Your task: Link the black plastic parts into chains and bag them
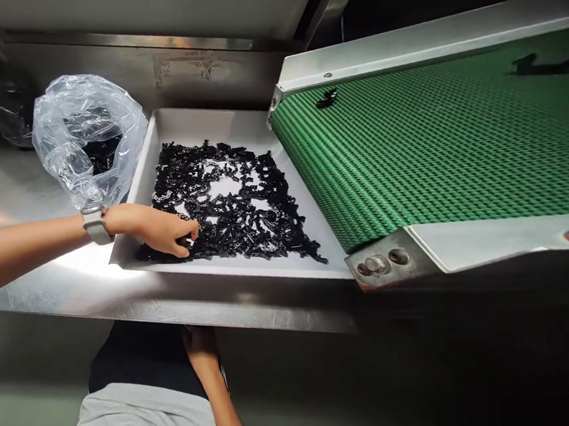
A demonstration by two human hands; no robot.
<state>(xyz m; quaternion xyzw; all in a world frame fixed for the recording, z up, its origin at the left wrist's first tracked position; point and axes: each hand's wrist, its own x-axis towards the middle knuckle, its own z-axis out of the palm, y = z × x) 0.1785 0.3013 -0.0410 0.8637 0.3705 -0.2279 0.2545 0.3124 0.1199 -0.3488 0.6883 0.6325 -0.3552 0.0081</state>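
Head view: where was the left hand (155,230)?

Down in the steel tray (199,124), fingers curled together in the heap of small black plastic pieces (225,204). I couldn't tell whether it had clamped any.

And the right hand (200,349)?

Below the front edge of the surface (26,187), by the waist, its grip unclear. A clear plastic bag (56,132) stood against the tray's corner, with a green conveyor belt (432,149) on the tray's other side.
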